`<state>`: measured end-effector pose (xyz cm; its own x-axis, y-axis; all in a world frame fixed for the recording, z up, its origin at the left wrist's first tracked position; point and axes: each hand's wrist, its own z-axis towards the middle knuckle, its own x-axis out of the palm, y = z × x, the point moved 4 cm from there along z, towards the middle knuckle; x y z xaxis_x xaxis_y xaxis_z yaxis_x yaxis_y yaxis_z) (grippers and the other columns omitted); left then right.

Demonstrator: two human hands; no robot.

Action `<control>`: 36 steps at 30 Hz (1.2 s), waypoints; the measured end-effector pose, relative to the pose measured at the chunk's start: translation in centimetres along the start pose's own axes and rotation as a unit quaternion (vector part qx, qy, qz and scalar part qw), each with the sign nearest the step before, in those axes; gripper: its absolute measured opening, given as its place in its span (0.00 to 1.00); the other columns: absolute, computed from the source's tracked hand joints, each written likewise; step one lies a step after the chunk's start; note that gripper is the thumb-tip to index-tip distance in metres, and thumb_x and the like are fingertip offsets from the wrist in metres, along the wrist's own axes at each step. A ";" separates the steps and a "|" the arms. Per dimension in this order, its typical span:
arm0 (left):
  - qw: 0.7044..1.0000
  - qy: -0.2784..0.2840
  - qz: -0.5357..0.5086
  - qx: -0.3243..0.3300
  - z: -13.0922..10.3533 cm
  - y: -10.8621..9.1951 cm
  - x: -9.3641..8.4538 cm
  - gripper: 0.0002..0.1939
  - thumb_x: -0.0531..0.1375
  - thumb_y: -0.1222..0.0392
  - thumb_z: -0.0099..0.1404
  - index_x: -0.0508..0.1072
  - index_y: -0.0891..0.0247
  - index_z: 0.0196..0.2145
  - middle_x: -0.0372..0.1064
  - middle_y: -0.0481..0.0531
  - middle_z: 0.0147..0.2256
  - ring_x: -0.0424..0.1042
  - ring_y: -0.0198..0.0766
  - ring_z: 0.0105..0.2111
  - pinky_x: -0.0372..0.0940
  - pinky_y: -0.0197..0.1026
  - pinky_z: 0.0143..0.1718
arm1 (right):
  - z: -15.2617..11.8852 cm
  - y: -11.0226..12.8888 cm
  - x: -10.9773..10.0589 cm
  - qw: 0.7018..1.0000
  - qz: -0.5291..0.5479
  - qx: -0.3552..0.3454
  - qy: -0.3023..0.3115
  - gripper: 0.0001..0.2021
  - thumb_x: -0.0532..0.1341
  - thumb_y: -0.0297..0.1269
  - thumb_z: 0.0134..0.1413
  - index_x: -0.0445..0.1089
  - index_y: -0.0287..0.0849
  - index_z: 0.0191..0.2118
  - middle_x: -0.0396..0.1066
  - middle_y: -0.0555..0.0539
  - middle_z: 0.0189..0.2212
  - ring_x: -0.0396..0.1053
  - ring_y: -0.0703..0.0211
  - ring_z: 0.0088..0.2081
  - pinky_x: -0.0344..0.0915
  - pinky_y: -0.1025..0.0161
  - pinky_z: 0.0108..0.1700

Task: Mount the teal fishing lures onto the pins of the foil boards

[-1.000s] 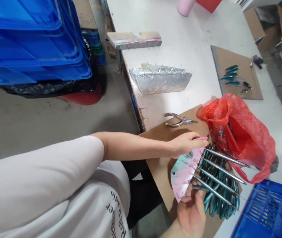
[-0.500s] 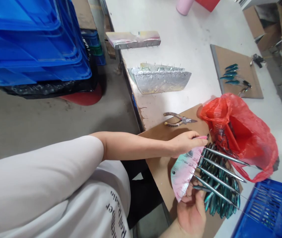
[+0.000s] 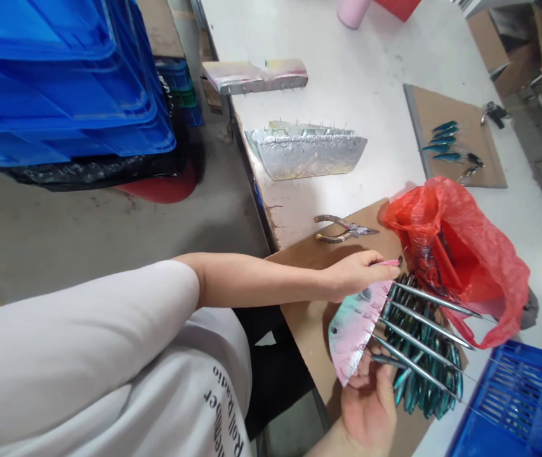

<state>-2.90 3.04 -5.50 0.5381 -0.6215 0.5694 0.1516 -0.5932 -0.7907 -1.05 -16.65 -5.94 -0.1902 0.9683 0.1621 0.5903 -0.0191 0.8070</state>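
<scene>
My left hand (image 3: 359,274) is closed on the top end of a curved pink-and-green board (image 3: 354,330) with small wire pins along its straight edge. Several slim silver fishing lures (image 3: 426,330) stick out from that edge, side by side. Below, my right hand (image 3: 369,406) is closed at the board's lower end, thumb and fingers pinching a dark slim fishing lure (image 3: 388,361); its fingertips are partly hidden behind the board. Under the silver lures lies a pile of teal lures (image 3: 428,387) on a brown cardboard sheet (image 3: 304,324).
Pliers (image 3: 344,230) lie above my left hand. A red plastic bag (image 3: 485,254) stands open beside the pile, near a blue crate (image 3: 518,400). Two pinned boards, a silver one (image 3: 311,155) and a pale one (image 3: 259,76), rest farther along the table. Blue bins (image 3: 61,89) are stacked across the floor.
The red bag's rim has shifted slightly. Both hands, the board and the lures stay almost where they were.
</scene>
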 end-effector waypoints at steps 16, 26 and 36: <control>1.000 0.000 0.010 0.013 0.2 0.2 -0.1 0.16 0.57 0.48 0.57 0.67 0.65 0.36 0.66 0.50 0.38 0.63 0.30 0.32 0.60 0.33 0.35 | -0.2 -0.3 0.3 0.999 0.033 0.013 -0.023 0.10 0.53 0.34 0.53 0.70 0.48 0.36 0.68 0.56 0.31 0.64 0.74 0.27 0.63 0.77 0.26; 1.000 0.003 0.023 0.004 0.0 0.1 -0.1 0.18 0.57 0.47 0.57 0.67 0.64 0.37 0.66 0.50 0.37 0.63 0.30 0.31 0.60 0.33 0.33 | -0.1 -0.3 -0.2 0.999 0.011 0.007 -0.041 0.10 0.53 0.36 0.53 0.71 0.47 0.36 0.69 0.55 0.34 0.68 0.72 0.34 0.67 0.75 0.33; 1.000 0.006 0.015 0.010 0.0 0.1 -0.1 0.17 0.57 0.46 0.56 0.66 0.64 0.35 0.63 0.47 0.31 0.61 0.28 0.27 0.58 0.31 0.28 | 0.0 -0.2 0.1 1.000 -0.008 -0.024 0.005 0.09 0.57 0.37 0.49 0.71 0.48 0.37 0.68 0.54 0.32 0.65 0.70 0.30 0.65 0.71 0.30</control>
<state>-2.88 3.05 -5.60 0.5330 -0.6450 0.5476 0.1523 -0.5636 -0.8119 -1.21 -16.59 -6.11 -0.2079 0.9660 0.1539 0.5491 -0.0149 0.8357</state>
